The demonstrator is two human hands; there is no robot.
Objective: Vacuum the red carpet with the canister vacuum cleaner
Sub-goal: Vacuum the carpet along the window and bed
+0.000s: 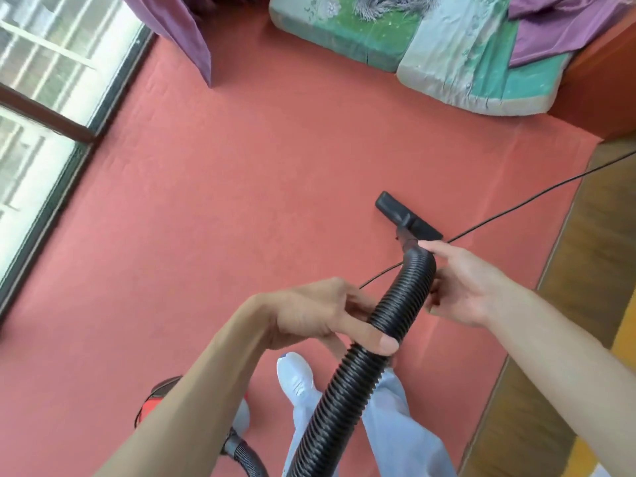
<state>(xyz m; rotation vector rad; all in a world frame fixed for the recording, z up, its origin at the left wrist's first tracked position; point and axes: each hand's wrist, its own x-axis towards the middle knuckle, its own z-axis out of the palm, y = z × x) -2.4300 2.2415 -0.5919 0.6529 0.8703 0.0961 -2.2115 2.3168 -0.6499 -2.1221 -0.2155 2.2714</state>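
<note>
A black ribbed vacuum hose runs up from the bottom of the view and bends down to a black floor nozzle lying on the red carpet. My left hand grips the hose at mid-length, thumb across its front. My right hand holds the hose at the bend just behind the nozzle, index finger stretched along it. The red canister sits at the lower left, mostly hidden behind my left forearm.
A thin black power cord stretches from the hose off to the right over a wooden floor. Green floral cushions and purple cloth lie at the far carpet edge. A window lines the left. My white-socked foot stands below.
</note>
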